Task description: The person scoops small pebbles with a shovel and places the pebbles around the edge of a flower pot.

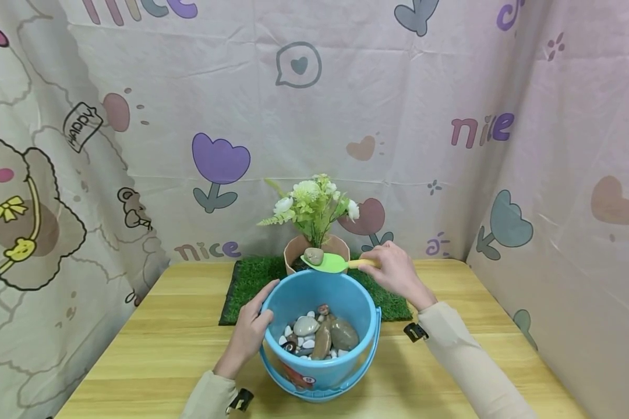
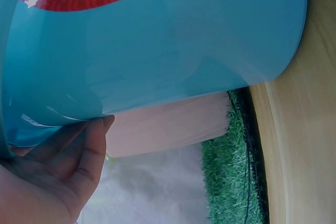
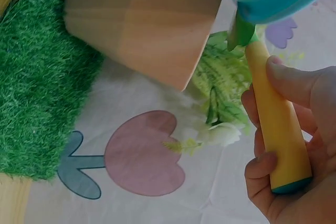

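My right hand (image 1: 395,272) grips the yellow handle of a small toy shovel (image 1: 334,264) with a green blade. A grey-brown stone (image 1: 313,256) lies on the blade, level with the opening of a flowerpot (image 1: 292,251) and just beyond the far rim of a blue bucket (image 1: 318,290). In the right wrist view, fingers and thumb wrap the shovel handle (image 3: 278,119). My left hand (image 1: 248,330) holds the bucket at its left rim, its fingers against the outer wall in the left wrist view. Inside the bucket lie large wet stones (image 1: 344,333) and several small white pebbles.
White flowers with green leaves (image 1: 314,203) stand in the pot. Beneath the pot is a green artificial grass mat (image 1: 262,273) on the wooden table (image 1: 173,326). The bucket's handle (image 1: 374,343) hangs down in front. A printed cloth (image 1: 325,128) hangs behind and at both sides.
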A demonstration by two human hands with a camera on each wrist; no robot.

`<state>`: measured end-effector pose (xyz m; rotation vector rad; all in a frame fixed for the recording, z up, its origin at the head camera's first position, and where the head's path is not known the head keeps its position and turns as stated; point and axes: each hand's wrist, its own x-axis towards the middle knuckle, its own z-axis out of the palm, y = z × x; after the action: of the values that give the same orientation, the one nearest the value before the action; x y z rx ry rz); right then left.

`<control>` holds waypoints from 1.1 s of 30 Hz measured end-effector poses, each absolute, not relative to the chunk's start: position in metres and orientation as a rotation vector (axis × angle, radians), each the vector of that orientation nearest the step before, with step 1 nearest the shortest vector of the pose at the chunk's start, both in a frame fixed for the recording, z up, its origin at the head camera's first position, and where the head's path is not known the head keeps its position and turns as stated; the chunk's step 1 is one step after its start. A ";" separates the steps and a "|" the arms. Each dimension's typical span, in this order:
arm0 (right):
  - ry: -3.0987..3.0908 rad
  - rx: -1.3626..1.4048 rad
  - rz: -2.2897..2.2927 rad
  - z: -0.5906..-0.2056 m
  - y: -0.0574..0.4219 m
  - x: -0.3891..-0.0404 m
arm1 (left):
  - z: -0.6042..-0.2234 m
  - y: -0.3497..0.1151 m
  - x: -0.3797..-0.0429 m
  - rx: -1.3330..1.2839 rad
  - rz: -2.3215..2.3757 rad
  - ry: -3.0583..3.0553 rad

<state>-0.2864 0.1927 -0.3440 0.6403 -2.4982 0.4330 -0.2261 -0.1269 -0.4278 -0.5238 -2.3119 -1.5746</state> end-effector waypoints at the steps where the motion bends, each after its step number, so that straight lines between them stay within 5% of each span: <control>1: -2.502 0.633 0.428 -0.344 0.193 -0.289 | -0.428 -0.127 -0.226 -0.523 -1.577 -2.312; 33: -2.620 0.822 0.279 -0.345 0.185 -0.336 | -0.430 -0.127 -0.227 -0.535 -1.577 -2.303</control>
<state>-0.3355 0.1853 -0.3448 0.8218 -2.6204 0.2788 -0.2270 -0.1274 -0.4300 -0.5351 -2.3025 -1.5772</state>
